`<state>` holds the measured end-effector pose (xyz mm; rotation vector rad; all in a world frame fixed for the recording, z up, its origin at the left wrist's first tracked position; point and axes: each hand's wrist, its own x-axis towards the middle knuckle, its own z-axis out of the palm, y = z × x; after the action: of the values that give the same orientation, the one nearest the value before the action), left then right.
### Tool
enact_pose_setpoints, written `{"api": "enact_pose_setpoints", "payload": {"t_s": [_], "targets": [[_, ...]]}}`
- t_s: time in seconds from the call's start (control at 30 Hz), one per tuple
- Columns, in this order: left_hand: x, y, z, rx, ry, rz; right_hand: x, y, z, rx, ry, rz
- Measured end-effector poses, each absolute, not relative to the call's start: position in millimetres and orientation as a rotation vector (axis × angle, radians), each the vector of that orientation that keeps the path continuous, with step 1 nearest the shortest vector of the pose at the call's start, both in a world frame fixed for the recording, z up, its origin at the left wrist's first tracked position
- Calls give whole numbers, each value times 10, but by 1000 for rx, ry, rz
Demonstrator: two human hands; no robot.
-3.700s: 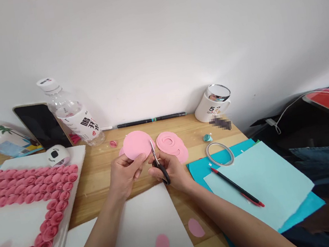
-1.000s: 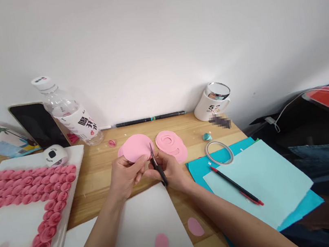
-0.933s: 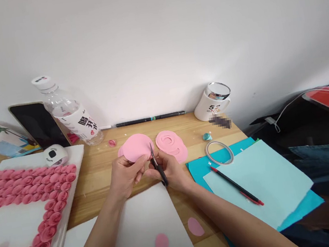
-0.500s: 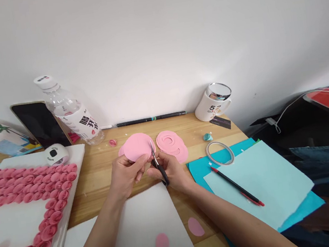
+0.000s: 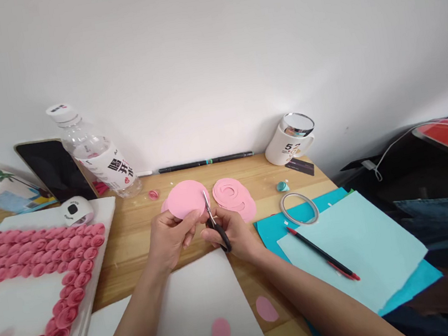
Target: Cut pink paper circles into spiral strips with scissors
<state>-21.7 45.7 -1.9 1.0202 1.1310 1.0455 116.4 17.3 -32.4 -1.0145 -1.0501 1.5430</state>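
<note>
My left hand (image 5: 172, 236) pinches the lower edge of a pink paper circle (image 5: 186, 198), held just above the wooden table. In my right hand (image 5: 233, 233) is a pair of scissors (image 5: 218, 229) with black handles, its blades pointing up along the circle's right edge. Whether the blades have paper between them I cannot tell. Right behind my right hand lies a stack of pink paper pieces cut into spirals (image 5: 234, 194). A small rolled pink paper flower (image 5: 153, 193) sits to the left of the circle.
A white board with rows of pink paper roses (image 5: 75, 296) fills the left. A bottle (image 5: 100, 158), a phone (image 5: 54, 171) and a lidded mug (image 5: 290, 138) stand by the wall. On the right, blue paper (image 5: 360, 237) bears a pen (image 5: 323, 253) and a tape roll (image 5: 299, 208).
The pink circle and the scissors have shifted very slightly to the left. Both hands keep their hold, and the other things stay where they were.
</note>
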Motion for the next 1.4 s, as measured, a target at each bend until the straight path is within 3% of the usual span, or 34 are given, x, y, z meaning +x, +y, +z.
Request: {"api": "enact_pose_setpoints", "payload": {"t_s": [1.4], "targets": [[-230,453,-30,1043,1122,974,1170,196,-264,-999,-1082,1466]]}}
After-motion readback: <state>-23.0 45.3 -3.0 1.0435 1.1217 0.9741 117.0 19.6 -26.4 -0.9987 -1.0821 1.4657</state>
